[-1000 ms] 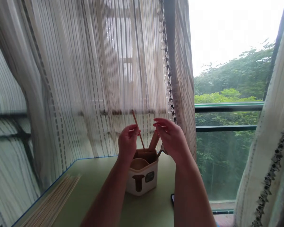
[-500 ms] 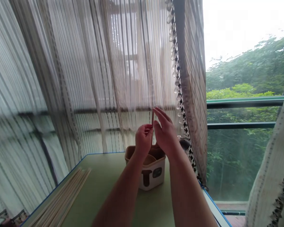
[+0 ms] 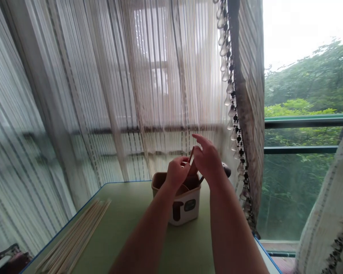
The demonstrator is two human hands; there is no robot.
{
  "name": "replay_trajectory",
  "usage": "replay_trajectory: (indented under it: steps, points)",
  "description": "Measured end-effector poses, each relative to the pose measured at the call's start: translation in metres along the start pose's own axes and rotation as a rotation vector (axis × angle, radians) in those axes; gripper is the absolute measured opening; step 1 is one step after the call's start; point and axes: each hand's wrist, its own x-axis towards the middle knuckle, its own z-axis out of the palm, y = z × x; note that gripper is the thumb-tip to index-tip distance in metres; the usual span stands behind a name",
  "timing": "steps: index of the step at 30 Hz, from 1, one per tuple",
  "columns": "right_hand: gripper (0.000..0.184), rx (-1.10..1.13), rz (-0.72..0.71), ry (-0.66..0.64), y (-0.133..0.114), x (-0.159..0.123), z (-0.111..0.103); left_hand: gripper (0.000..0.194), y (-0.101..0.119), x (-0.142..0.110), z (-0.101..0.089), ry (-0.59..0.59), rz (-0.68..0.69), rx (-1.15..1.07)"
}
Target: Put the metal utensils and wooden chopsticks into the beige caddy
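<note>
On the far L, a bundle of loose sticks (image 3: 74, 236) lay on the green tabletop (image 3: 125, 213), nr its L edge, nothing visibly tying it. Main risk there, judging by the layout: a bump from the L forearm could fan them out or roll some over the edge.

Next, the L hand (image 3: 177, 173) was above the box, fingers narrowed in a pinch on a thin stick (image 3: 191, 153), which stood tilted, top leaning R. Only a short bit showed; its lower end was hidden, so can't tell if it touched anything in the box. A loose pinch on sth that slim prob. meant it could twist or drop.

Below was the white box (image 3: 185, 217) w/ a brown rim, upright on the tabletop. Looked light; a wrist catching the rim might've shoved or tipped it.

The R hand (image 3: 210, 160) was just beside the stick's top, one finger stuck out, thumb close by; can't tell if it gripped the stick. Pushing there while the L fingers held firm could bend or snap it.

Far R, a dark-headed utensil (image 3: 226, 170) leaned out past the R wrist; an outward swing could knock it loose.
</note>
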Motion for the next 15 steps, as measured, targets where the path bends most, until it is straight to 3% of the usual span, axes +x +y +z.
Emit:
replay_trajectory:
  steps: [4, 8, 15]
  points:
    - [0.039, -0.175, 0.137, -0.101, -0.002, -0.001, -0.011, 0.022, 0.004, -0.002, -0.001, -0.061, 0.031, 0.002]
    - [0.033, -0.326, 0.158, -0.273, -0.003, -0.003, -0.016, 0.021, 0.006, -0.003, -0.001, -0.073, 0.038, 0.022]
    - [0.038, -0.371, 0.161, -0.245, -0.003, -0.007, -0.018, 0.021, 0.005, -0.004, 0.002, -0.070, 0.064, 0.042]
